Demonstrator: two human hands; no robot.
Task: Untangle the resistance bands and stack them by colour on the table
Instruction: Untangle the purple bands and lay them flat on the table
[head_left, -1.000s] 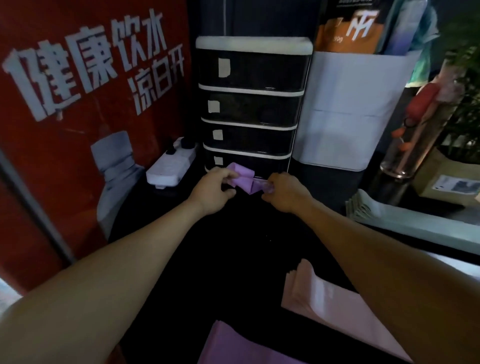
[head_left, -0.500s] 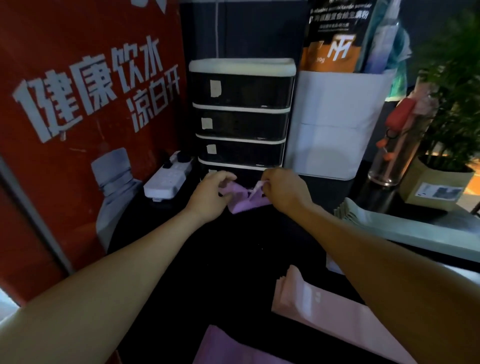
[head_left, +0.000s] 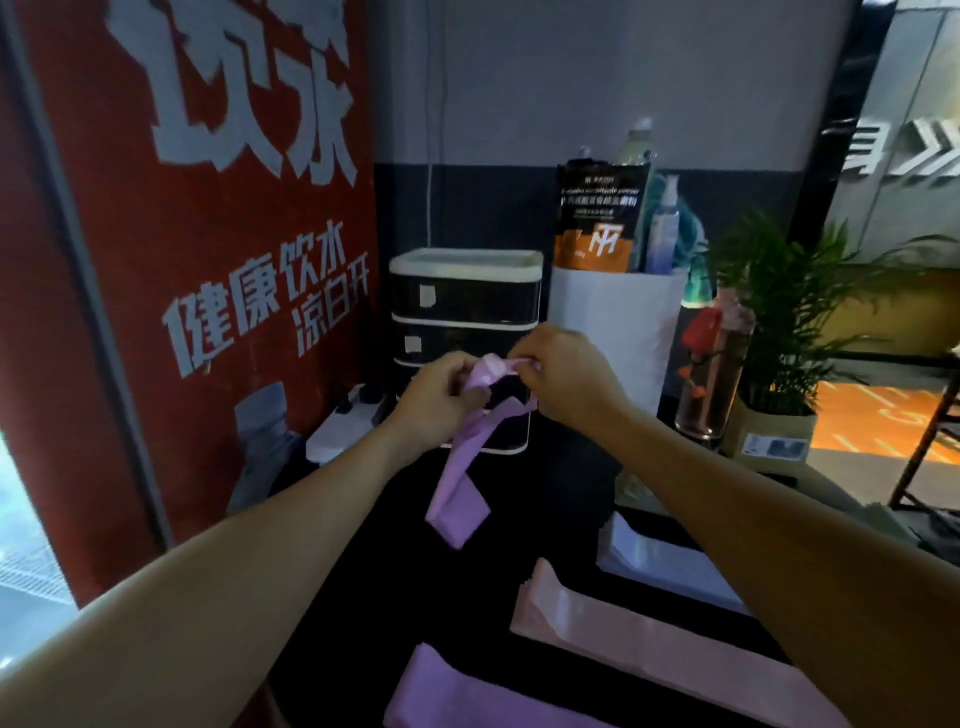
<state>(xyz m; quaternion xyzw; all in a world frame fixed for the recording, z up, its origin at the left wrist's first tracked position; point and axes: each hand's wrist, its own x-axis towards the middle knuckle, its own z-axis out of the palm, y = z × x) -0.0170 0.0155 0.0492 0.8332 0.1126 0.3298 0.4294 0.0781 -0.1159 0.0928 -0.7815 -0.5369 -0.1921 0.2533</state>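
A dark table (head_left: 519, 530) fills the lower middle of the frame, backed by a red poster (head_left: 208, 260) at left and a small drawer unit (head_left: 465, 306) at centre. Both hands are raised in front of the drawers: the left hand (head_left: 441, 400) and the right hand (head_left: 566, 379) each pinch the knotted top of a purple band (head_left: 462, 483), fingers curled tight on it, while its loose tail hangs down above the table. A flat purple stack (head_left: 467, 691) lies at lower centre and a pink stack (head_left: 649, 639) to its right. The step in hand looks like unpicking the knot; next, the freed band should be flattened and laid on the purple stack.
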